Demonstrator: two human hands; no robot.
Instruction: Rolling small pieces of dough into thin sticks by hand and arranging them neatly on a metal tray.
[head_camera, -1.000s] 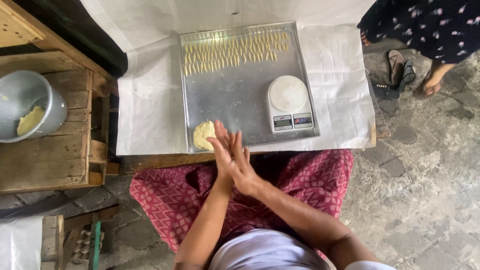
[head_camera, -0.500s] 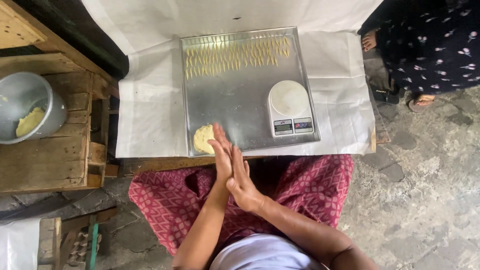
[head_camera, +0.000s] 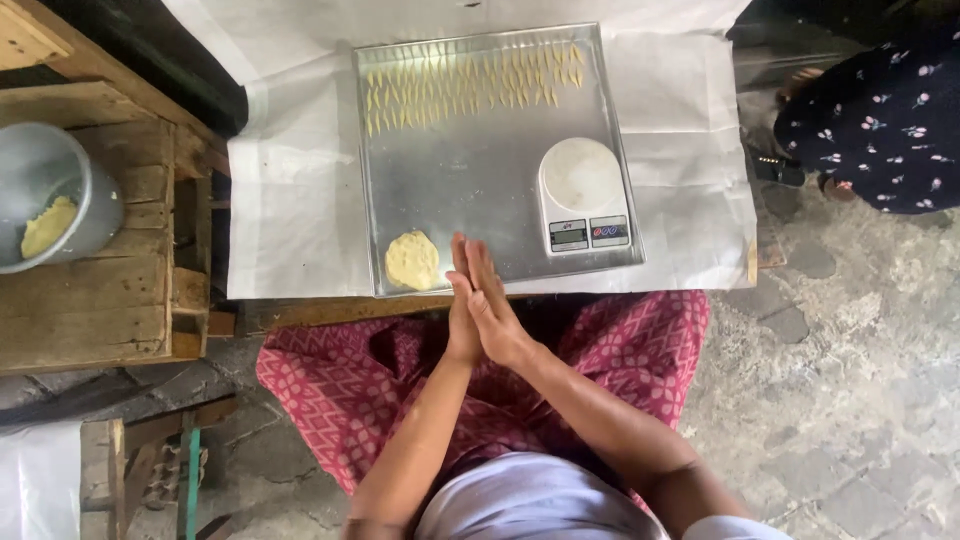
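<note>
We see the left hand (head_camera: 462, 315) and the right hand (head_camera: 492, 305) pressed flat together, palm against palm, fingers straight and pointing away from the body; whether anything lies between the palms we cannot tell. The fingertips reach over the near edge of a metal tray (head_camera: 470, 180), which stretches out ahead of the hands on a white sheet (head_camera: 290, 200).

Just to the left of the hands, on the tray's near left corner, lies a flat round disc of yellow dough (head_camera: 412, 260), close to the left hand but not touching it. Ahead of the hands and a little to the right stands a white kitchen scale (head_camera: 582, 195) with a round plate on top, on the tray's right side. Far ahead of the hands, along the tray's far edge, small thin yellow dough strips (head_camera: 470, 90) lie in rows.

Well off to the left of the hands, a grey metal bowl (head_camera: 75, 205) holding a lump of yellow dough rests on a wooden crate (head_camera: 110, 300). Beneath the wrists and forearms spreads a red patterned cloth (head_camera: 620, 350) over the lap. Far to the right of the hands, another person in a dark flowered garment (head_camera: 880, 130) stands on the stone floor
</note>
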